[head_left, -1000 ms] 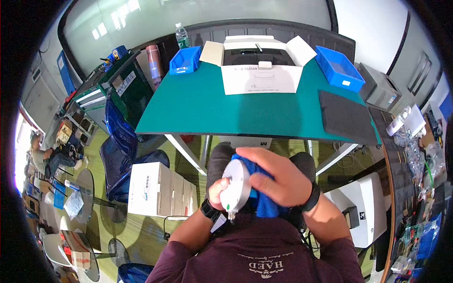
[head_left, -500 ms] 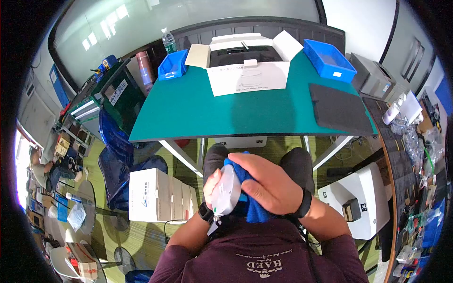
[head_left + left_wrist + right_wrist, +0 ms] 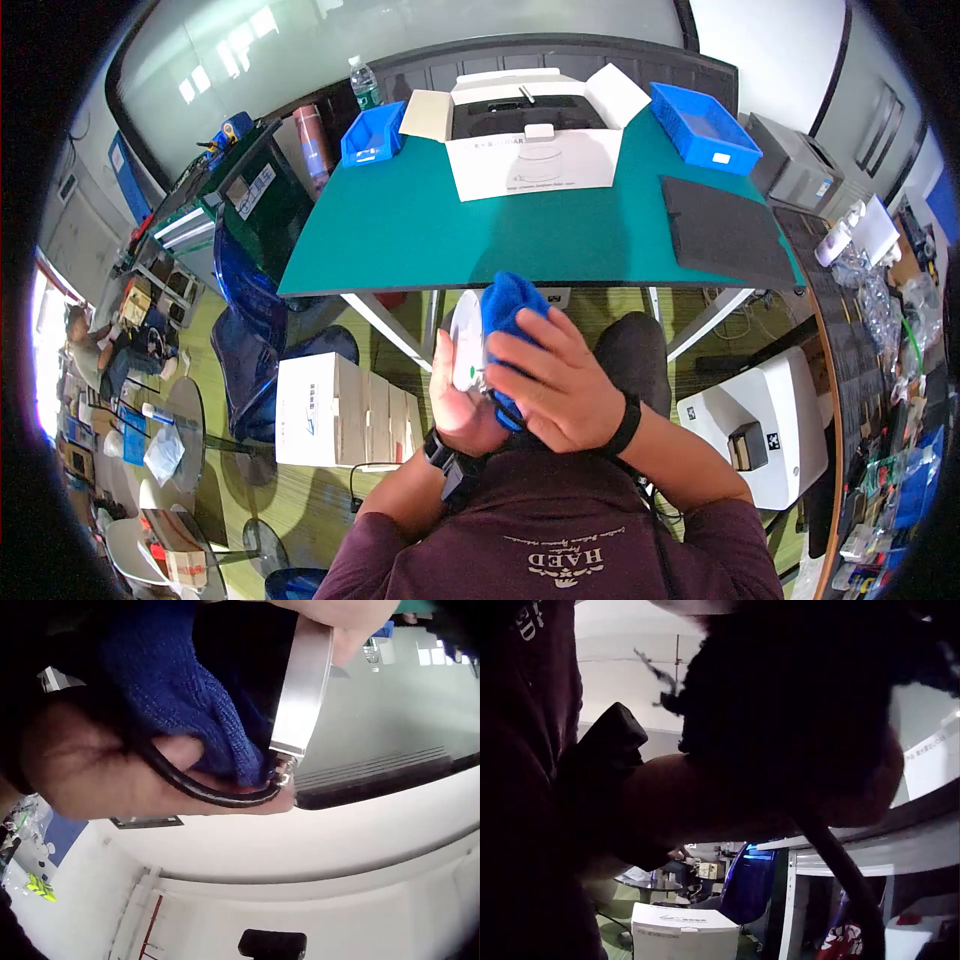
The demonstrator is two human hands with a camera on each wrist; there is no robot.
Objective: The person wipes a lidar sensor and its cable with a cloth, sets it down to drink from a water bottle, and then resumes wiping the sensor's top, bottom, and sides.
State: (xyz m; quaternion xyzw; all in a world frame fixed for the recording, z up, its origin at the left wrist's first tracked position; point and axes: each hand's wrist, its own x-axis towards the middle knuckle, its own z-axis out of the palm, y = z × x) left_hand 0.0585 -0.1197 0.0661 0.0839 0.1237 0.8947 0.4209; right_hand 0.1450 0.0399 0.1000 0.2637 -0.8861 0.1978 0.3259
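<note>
My left hand (image 3: 462,405) holds a round white-and-silver lidar unit (image 3: 466,340) above my lap, its flat face turned left. Against its other side my right hand (image 3: 560,380) grips a blue cloth (image 3: 508,292), fingers bent over the fabric. In the left wrist view, the unit's metal side (image 3: 304,690) shows a small connector (image 3: 285,772) at its lower end. A black cable (image 3: 202,795) curves from there past the right hand, and the blue knit cloth (image 3: 165,660) bunches beside it. Dark shadow hides most of the hands and cloth in the right wrist view.
Ahead is a green-topped table (image 3: 390,235) with an open white box (image 3: 540,165), two blue bins, one of them a tray (image 3: 705,135), and a black foam sheet (image 3: 725,230). White boxes (image 3: 340,410) stand on the floor at left. A cluttered bench (image 3: 860,360) runs along the right.
The lidar unit has risen and its connector has swung up beside the right fingers. The cloth now stands higher, and the right hand has shifted lower with its fingers wrapped over it.
</note>
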